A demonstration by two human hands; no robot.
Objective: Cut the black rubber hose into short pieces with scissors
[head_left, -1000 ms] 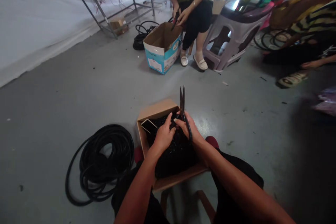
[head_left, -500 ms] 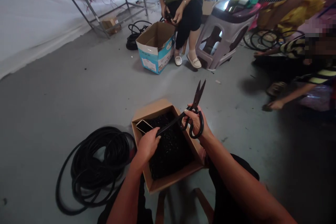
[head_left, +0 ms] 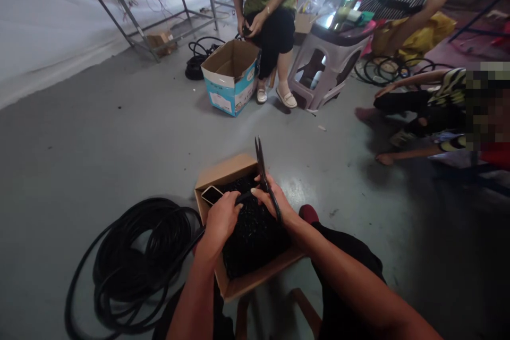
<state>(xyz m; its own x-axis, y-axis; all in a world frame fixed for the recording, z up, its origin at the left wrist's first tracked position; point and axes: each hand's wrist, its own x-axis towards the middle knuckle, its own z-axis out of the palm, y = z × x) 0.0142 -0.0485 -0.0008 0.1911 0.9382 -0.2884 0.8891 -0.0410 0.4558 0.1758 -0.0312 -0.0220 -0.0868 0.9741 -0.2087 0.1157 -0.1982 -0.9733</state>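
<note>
Cardboard box (head_left: 225, 171) beneath black tubing (head_left: 244, 198) holds small dark pieces (head_left: 255, 236) and a phone (head_left: 211, 195).

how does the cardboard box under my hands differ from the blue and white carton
The cardboard box shows plain brown card, while the blue-and-white carton has printed sides. The cardboard box holds many small black pieces; the carton shows bare inner walls, its bottom hidden. Both are open at the top.

- Head-worn camera looks forward and down from above and behind the nearby brown carton (head_left: 226, 172).
- View stretches across floor (head_left: 159, 133) well beyond the carton.
</note>
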